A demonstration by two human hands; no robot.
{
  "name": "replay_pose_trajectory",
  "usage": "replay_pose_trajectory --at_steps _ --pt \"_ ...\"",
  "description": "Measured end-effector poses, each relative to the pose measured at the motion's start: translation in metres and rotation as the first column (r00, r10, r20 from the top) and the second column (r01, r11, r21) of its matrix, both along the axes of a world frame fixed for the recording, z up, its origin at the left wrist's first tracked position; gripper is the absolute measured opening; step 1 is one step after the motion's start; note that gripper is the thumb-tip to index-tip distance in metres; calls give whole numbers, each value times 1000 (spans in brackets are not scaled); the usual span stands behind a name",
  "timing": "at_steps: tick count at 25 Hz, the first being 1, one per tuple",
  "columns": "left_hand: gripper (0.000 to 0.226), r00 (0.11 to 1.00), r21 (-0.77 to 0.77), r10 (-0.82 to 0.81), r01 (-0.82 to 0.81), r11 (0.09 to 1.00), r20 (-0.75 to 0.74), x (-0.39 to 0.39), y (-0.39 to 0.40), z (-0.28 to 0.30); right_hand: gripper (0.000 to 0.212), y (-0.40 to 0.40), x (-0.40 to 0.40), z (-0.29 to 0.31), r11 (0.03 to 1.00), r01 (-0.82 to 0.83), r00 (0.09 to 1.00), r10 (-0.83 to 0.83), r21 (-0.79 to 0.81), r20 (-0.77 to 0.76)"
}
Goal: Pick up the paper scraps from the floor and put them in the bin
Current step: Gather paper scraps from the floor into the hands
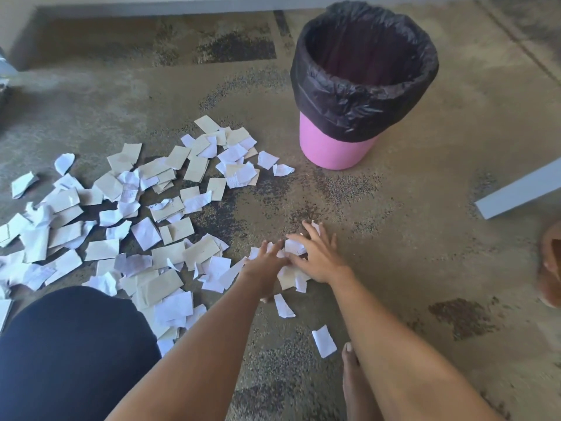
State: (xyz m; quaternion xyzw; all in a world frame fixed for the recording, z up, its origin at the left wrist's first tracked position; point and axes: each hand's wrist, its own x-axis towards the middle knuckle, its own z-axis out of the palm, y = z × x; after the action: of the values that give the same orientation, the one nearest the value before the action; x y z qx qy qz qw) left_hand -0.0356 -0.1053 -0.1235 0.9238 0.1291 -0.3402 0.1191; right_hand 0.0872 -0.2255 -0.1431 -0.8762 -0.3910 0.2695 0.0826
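Note:
Several white and tan paper scraps (127, 214) lie spread over the carpet on the left and centre. A pink bin (361, 83) with a black liner stands upright at the back right, its mouth showing no scraps. My left hand (267, 262) and my right hand (318, 256) lie side by side on a small heap of scraps (293, 276) in front of me, fingers spread and fairly straight, pressing the heap from both sides. Two loose white scraps, one (283, 305) and another (324, 340), lie nearer to me.
My dark-clad knee (69, 354) fills the lower left, and my bare foot (352, 378) rests on the carpet at the bottom. A grey bar (519, 192) lies at the right edge, with a brown object (551, 262) below it. A wall base runs along the top.

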Motion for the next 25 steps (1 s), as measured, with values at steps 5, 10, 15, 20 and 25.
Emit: replay_pose_trajectory --at_steps 5,10,15,20,25 --pt "62 979 -79 44 -29 996 201 -10 21 -9 103 -23 -10 -4 968 -250 966 251 -26 68" --pt "61 960 -102 137 -115 988 242 -10 27 -4 86 -30 -16 -5 951 -305 950 301 40 86" --pt "52 929 -153 300 -271 950 215 -9 29 2 55 -31 -21 -7 951 -262 963 268 162 -16" --pt "106 985 -141 168 -161 977 39 -13 28 11 44 -20 -16 -4 956 -242 964 256 167 -72" --pt "97 982 -135 184 -177 975 39 -12 25 6 31 -2 -10 3 991 -109 969 124 81 -214"
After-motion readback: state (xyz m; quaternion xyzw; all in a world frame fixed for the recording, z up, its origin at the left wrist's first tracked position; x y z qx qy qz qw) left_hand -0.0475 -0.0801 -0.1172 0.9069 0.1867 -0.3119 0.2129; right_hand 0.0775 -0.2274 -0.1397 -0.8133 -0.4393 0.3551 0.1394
